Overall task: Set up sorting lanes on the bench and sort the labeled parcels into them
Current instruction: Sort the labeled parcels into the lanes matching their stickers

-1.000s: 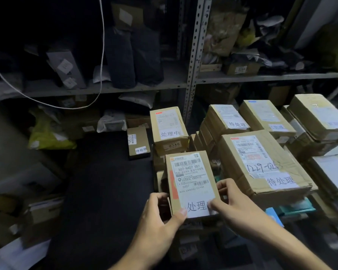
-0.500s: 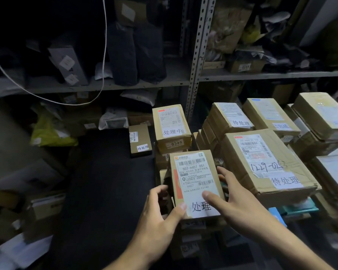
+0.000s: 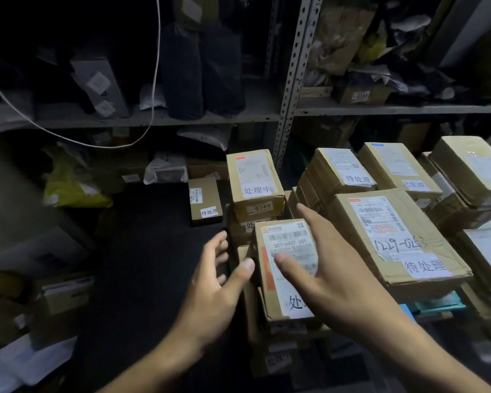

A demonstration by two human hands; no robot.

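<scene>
A small cardboard parcel with a barcode label reading 507-H407 051 lies on top of a stack of boxes at the middle of the dark bench mat. My left hand is beside its left edge with fingers spread, the thumb tip at the box's side. My right hand lies flat over the parcel's right half, fingers straight, covering part of the label. Behind it stands a taller labeled box on another stack. A thin flat parcel lies alone on the mat to the left.
A large labeled box sits right beside the right hand, with several more boxes stacked behind and to the right. A metal shelf upright rises behind, and shelves hold dark bags. A white cable hangs at left, above a yellow bag.
Both hands have let go of their pinch on the parcel's near end and slid forward along it, with fingers now spread. The parcel stays on its stack.
</scene>
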